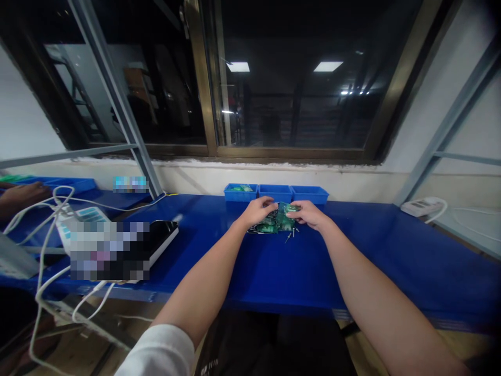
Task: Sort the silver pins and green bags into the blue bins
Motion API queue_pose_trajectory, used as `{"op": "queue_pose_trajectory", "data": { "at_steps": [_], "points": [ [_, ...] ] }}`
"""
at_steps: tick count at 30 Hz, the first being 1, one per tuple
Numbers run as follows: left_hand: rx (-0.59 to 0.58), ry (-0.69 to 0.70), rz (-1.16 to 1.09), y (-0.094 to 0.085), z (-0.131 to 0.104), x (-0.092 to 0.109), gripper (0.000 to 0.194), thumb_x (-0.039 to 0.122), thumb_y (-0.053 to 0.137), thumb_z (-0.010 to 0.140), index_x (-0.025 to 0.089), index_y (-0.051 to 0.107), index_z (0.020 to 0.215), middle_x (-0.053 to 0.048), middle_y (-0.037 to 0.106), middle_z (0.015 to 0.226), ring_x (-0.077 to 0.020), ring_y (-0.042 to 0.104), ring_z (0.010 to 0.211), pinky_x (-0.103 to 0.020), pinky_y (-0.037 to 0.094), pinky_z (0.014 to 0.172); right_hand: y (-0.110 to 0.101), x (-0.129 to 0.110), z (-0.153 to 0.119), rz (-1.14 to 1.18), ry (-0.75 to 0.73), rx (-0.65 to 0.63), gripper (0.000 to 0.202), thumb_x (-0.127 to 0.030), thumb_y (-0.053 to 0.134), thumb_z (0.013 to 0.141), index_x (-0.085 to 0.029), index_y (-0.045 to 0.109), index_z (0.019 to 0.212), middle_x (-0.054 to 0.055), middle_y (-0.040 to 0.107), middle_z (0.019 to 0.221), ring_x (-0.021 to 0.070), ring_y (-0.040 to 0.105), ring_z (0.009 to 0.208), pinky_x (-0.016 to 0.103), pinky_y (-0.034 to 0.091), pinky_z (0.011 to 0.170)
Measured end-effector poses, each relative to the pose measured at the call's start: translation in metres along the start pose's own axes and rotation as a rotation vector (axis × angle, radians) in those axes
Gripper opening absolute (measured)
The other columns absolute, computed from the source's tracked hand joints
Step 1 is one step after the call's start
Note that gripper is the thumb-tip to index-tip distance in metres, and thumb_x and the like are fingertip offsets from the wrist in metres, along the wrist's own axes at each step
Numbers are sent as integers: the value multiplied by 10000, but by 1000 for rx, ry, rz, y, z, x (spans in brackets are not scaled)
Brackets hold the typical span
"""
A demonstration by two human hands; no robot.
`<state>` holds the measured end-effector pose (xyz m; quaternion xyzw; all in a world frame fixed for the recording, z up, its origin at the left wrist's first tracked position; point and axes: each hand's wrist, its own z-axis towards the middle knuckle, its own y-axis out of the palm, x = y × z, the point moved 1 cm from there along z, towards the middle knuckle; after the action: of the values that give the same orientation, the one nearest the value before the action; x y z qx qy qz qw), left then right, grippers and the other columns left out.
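A pile of small green packets and thin metal pieces (267, 225) lies on the blue table, between my two hands. My left hand (258, 211) rests at the pile's left side with its fingers bent over it; what the fingertips hold, if anything, is too small to tell. At the pile's right side, my right hand (307, 213) pinches a green packet (287, 212) between thumb and fingers. A few loose metal pieces (289, 236) lie just in front of the pile.
Behind the pile stand three joined blue bins (275, 193), the left one holding green packets. A phone (156, 240) and white cables lie at the left. Another person's hand (25, 194) is at the far left. A white power strip (421, 206) sits at the right.
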<state>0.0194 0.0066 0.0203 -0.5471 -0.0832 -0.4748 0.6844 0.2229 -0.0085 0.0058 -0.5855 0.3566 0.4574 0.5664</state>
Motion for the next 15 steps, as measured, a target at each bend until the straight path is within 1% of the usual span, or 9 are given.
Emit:
{"op": "queue_pose_trajectory", "data": {
  "at_steps": [2,3,5,7,8,10,11,13,15],
  "points": [
    [-23,28,-56,3,0,2,485,489,532,757,156,584,1107,-67,650,1025,-197,589,938,-284,450,833,6,-2,2,112,-39,39,374,-309,746,530,-160,627,852,-21,552,545,72,454,436,174,257,370],
    [-20,52,-55,4,0,2,463,456,564,740,153,594,1090,-64,654,1010,-195,593,924,-284,452,827,9,-3,3,162,-74,68,379,-310,753,515,-158,630,840,-12,566,557,79,468,441,179,268,366],
    [15,111,-13,6,1,2,369,350,604,713,159,626,1028,-55,658,986,-190,594,911,-284,446,835,17,-4,7,214,-168,104,351,-311,758,494,-147,650,785,19,613,613,104,511,480,214,358,403],
    [72,172,44,7,2,0,276,233,605,690,170,655,954,-45,658,964,-182,590,910,-284,436,852,24,-4,12,208,-284,137,287,-302,752,488,-153,670,720,47,659,742,145,580,610,265,461,526],
    [96,199,67,7,3,0,257,188,599,678,176,663,927,-40,657,955,-179,587,911,-284,434,857,26,-3,14,183,-340,159,252,-289,748,489,-158,678,692,53,669,799,164,600,690,290,486,609],
    [125,245,91,6,3,-2,257,135,597,656,183,668,898,-35,653,944,-176,581,921,-282,434,860,29,-2,16,115,-425,205,199,-260,739,496,-167,687,663,56,675,869,192,607,824,319,485,741],
    [130,259,92,6,3,-3,256,125,601,650,184,667,890,-34,652,941,-176,578,927,-282,434,861,30,-1,17,87,-440,217,188,-256,735,504,-167,690,664,59,677,881,198,605,846,323,481,759],
    [133,260,77,5,2,-4,224,140,612,658,182,666,872,-37,651,937,-179,578,923,-285,434,858,32,0,18,73,-414,214,208,-280,725,530,-159,691,696,67,679,855,195,613,781,317,492,689],
    [127,224,30,5,2,-6,205,192,618,687,172,658,887,-43,653,917,-182,588,880,-291,441,826,32,0,17,89,-348,196,266,-325,719,552,-146,680,745,63,674,759,169,597,633,292,478,562]
  ]
}}
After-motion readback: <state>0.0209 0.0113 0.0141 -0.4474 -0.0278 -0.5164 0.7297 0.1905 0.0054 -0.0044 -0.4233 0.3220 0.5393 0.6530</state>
